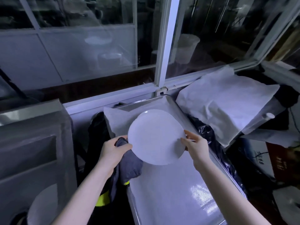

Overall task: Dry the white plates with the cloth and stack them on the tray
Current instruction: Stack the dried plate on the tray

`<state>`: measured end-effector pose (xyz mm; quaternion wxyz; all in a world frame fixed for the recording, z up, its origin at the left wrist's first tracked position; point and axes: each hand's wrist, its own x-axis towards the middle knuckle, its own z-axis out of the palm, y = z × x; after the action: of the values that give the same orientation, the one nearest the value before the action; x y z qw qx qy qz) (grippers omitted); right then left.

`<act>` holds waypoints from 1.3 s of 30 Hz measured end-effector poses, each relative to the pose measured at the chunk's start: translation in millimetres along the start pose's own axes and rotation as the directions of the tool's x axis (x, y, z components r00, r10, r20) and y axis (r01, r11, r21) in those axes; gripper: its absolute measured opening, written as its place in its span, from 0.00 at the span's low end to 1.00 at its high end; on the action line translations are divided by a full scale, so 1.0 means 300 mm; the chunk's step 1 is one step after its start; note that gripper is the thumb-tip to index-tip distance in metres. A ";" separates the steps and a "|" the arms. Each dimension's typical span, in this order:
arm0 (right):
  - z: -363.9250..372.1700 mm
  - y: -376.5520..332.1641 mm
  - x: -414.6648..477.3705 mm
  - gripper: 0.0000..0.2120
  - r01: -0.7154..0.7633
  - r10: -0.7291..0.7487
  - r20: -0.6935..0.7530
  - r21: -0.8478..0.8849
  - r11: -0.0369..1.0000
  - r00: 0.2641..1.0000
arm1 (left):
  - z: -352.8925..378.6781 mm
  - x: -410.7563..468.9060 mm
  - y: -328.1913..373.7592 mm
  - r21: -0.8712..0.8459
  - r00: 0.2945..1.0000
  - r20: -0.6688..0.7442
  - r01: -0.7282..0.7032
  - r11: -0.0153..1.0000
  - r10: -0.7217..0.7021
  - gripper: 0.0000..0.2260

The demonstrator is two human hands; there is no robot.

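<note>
Plate (pixel 155 137), white, held over tray (pixel 170 192) btwn both hands, face tilted toward camera. Left hand (pixel 113 148) grips grey cloth (pixel 129 164) w/ curled fingers, thumb at plate's left rim; cloth hangs below that edge. Right hand (pixel 194 143) pinches right rim, thumb on top. Second white rim (pixel 162 111) peeks out behind plate's far edge. White sheet (pixel 219 108) lies right of tray.

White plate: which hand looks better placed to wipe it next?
Probably the left hand: it grips the grey cloth against the left edge of the white plate. The right hand holds only the opposite rim, steadying the plate above the tray.
</note>
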<state>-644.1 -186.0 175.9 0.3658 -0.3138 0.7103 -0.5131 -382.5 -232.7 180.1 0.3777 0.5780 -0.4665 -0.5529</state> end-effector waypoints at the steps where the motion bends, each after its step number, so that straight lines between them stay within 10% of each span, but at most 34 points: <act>1: -0.009 0.007 0.039 0.14 0.004 -0.004 0.016 -0.021 1.000 1.000 | 0.030 0.020 0.002 0.029 1.000 -0.011 0.002 1.000 -0.001 0.15; 39: 0.069 0.100 0.356 0.21 0.046 -0.028 0.058 -0.347 0.937 0.998 | 0.167 0.232 -0.105 0.373 0.996 -0.022 0.088 0.924 -0.086 0.35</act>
<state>-686.0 -275.7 121.7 0.3134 -0.4002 0.7738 -0.3779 -431.5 -286.5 125.0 0.2372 0.6610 -0.5358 -0.4688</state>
